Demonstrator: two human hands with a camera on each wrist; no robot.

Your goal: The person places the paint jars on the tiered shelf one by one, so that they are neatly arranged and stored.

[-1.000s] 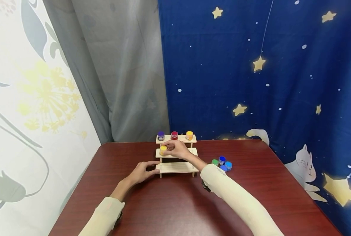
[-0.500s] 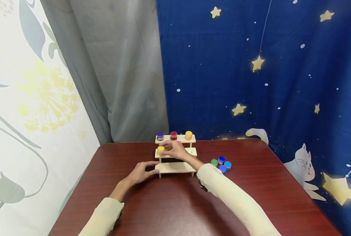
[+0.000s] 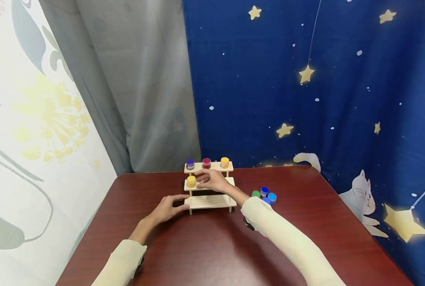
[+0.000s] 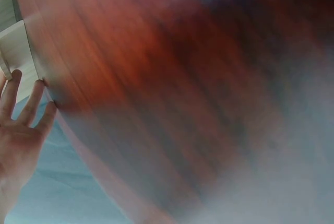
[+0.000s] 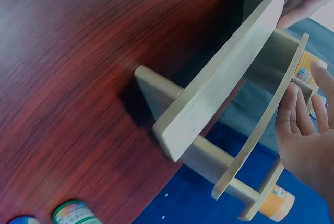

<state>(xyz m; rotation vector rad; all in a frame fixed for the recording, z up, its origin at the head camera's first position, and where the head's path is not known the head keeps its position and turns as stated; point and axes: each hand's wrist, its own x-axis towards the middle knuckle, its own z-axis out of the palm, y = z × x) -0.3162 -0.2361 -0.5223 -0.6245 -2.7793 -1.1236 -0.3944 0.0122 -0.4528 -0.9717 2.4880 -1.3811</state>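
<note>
A three-tier wooden display stand (image 3: 212,201) stands at the table's far side. My left hand (image 3: 166,209) grips the left end of its lowest shelf, with thumb and fingers on either side of the board. On the left of the middle shelf sits a yellow paint jar (image 3: 191,182), upright. My right hand (image 3: 216,182) is just right of that jar, its fingers loosely bent and a small gap showing between them and it. Along the top shelf stand a purple jar (image 3: 190,163), a red jar (image 3: 206,163) and an orange-yellow jar (image 3: 224,162).
To the right of the stand, a green jar (image 3: 256,194), a dark blue jar (image 3: 264,191) and lighter blue jars (image 3: 272,197) cluster on the dark red table (image 3: 198,246). A grey curtain (image 3: 155,99) and a blue starry curtain (image 3: 248,99) hang behind.
My right hand has set the yellow jar further left on the middle shelf, let go and drawn slightly right. My left hand stays at the stand; the head view has shifted a little.
</note>
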